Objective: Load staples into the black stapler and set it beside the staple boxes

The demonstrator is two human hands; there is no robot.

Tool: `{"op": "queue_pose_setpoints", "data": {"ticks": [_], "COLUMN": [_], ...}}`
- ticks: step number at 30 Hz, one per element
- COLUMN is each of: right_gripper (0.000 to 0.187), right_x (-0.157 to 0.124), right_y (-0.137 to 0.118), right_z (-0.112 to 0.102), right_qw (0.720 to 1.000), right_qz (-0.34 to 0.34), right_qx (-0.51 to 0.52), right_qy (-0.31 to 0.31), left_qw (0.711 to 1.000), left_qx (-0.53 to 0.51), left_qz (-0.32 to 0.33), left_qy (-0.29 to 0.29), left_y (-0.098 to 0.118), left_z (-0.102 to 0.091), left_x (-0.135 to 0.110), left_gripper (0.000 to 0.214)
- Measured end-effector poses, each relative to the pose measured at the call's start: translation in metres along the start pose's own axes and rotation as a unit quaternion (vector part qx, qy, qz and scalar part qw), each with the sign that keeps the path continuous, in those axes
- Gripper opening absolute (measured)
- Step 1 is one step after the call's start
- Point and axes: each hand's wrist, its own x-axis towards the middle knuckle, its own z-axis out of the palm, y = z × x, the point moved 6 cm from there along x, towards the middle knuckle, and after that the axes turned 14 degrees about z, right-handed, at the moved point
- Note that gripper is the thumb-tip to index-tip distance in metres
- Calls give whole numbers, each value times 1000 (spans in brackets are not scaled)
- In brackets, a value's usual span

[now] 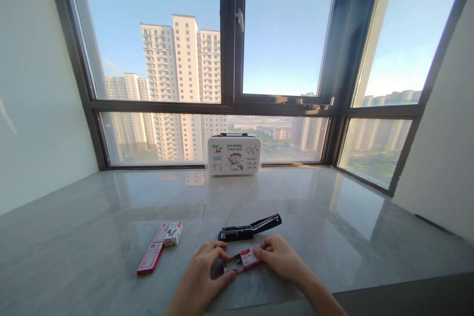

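Observation:
Both my hands hold a small red and white staple box (245, 259) just above the grey marble sill. My left hand (202, 276) pinches its left end, where a grey inner tray shows. My right hand (281, 256) grips its right end with curled fingers. A black stapler (249, 228) lies opened out on the sill directly behind the box, its arm pointing right.
Two more red and white staple boxes (169, 233) (150, 258) lie to the left on the marble sill (92, 237). A white travel-print case (234, 155) stands at the back against the window. Walls close in on both sides.

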Motion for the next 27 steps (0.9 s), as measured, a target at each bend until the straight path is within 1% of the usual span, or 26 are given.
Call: {"op": "queue_pose_setpoints", "data": {"ticks": [1,3,5,6,7,9,11,13,15,18,21,23,25,27], "right_gripper": [34,32,28,25,21,13,8,11,12,13,11,12,17,29], "right_x": [1,-3,-11,-16,-21,-27,-28,-25,-23,-22,-23,-24,-25,-27], "right_y": [3,0,-17,-29,-43,-67,-85,-95,-99,-92,-71,-54,-38,-25], "right_z": [-8,-26,-37,-37,-33,-17,1,12,17,12,-4,-16,-26,-32], "right_qw": [1000,999,991,984,975,957,937,923,919,939,966,976,983,986], "right_qz": [6,-2,-44,-77,-111,-167,-199,-214,-226,-219,-188,-168,-148,-132], "right_qx": [-6,-35,-90,-124,-161,-227,-283,-317,-321,-265,-178,-134,-106,-98], "right_qy": [-1,31,84,101,103,74,52,48,37,5,-9,-10,-4,-3], "left_qw": [1000,1000,1000,1000,1000,1000,1000,1000,1000,1000,1000,1000,1000,999], "left_qx": [-1,1,3,4,4,5,4,5,4,-2,-5,-6,-7,4], "left_qz": [1,3,0,-3,-5,-6,-6,-7,-7,-7,-12,-15,-17,-32], "left_qy": [1,2,0,-2,-4,-6,-3,-2,1,7,10,10,16,33], "left_y": [-2,-5,-8,-10,-11,-13,-14,-14,-14,-14,-15,-15,-14,-13], "left_z": [0,1,2,3,4,6,6,5,5,5,4,3,1,-2], "left_x": [0,-1,-2,-2,-3,-3,-3,-4,-5,-6,-6,-6,-6,-5], "left_gripper": [21,23,26,27,28,30,30,30,30,30,29,29,34,31]}}
